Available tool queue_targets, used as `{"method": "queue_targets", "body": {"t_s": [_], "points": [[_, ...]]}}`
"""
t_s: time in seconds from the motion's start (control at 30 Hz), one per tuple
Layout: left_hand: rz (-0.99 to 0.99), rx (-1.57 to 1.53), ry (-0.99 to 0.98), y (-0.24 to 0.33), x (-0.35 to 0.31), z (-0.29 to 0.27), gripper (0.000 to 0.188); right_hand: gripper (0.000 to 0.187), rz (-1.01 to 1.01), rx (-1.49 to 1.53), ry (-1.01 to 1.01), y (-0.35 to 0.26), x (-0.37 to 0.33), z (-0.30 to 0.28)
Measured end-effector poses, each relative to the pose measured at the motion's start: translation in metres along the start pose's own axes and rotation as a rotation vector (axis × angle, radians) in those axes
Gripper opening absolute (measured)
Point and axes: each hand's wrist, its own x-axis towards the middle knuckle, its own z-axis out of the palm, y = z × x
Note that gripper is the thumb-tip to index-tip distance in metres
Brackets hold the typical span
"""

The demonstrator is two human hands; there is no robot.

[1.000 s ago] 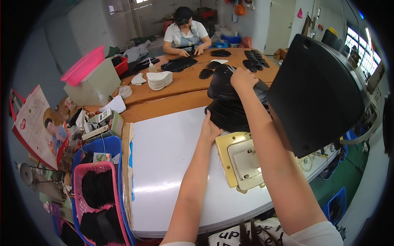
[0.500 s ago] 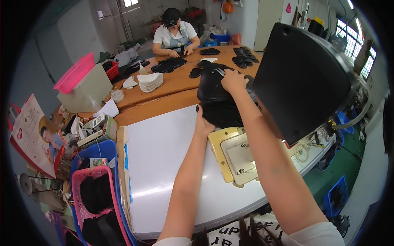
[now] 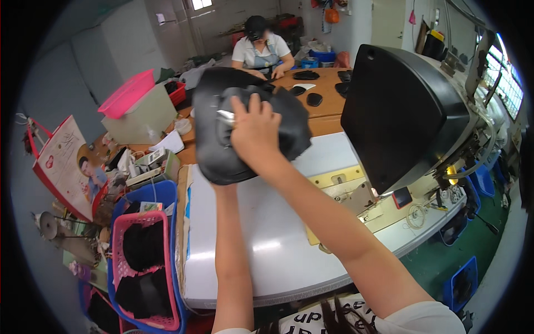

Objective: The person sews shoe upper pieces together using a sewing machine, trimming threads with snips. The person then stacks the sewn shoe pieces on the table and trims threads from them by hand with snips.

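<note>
I hold a stack of black fabric pieces up above the white work table. My right hand lies on top of the stack, fingers spread over it and gripping. My left hand is under the stack's lower edge and mostly hidden by the fabric; only its forearm shows. A small shiny metal bit sits on the fabric near my right fingers. The stack hangs left of the big black machine housing.
A yellowish metal plate lies on the table under the machine. A pink basket with black pieces stands at the lower left in a blue crate. Another person works at a wooden bench behind. A pink bin sits at the back left.
Both hands have lifted the black stack off the area beside the machine and carried it left and toward me. The yellowish plate is now uncovered.
</note>
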Motion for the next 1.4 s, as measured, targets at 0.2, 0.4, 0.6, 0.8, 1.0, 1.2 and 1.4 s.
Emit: {"method": "queue_targets", "body": {"t_s": [0.2, 0.4, 0.6, 0.8, 1.0, 1.2, 1.4], "points": [[-0.013, 0.637, -0.246, 0.106, -0.048, 0.07, 0.047, 0.043, -0.049, 0.215, -0.197, -0.099, -0.035, 0.015], [0.082, 0.252, 0.939, 0.171, -0.147, -0.068, 0.037, 0.046, -0.083, 0.402, -0.581, -0.128, -0.114, 0.051], [0.606, 0.998, 0.782, 0.197, -0.11, -0.026, 0.043, 0.044, -0.217, 0.582, -0.61, -0.095, -0.114, 0.056], [0.268, 1.965, 0.336, 0.218, 0.001, -0.019, 0.056, 0.026, -0.095, 0.962, -0.659, -0.044, -0.094, 0.057], [-0.019, 2.32, 0.682, 0.205, 0.009, -0.089, 0.067, 0.036, -0.291, 0.846, -0.703, -0.037, -0.121, 0.059], [0.408, 2.631, 0.566, 0.182, -0.002, -0.059, 0.058, 0.037, -0.209, 0.803, -0.914, -0.018, -0.132, 0.034], [0.743, 2.763, 0.464, 0.169, -0.011, -0.027, 0.064, 0.024, -0.02, 0.822, -0.922, 0.046, -0.2, -0.031]]}}
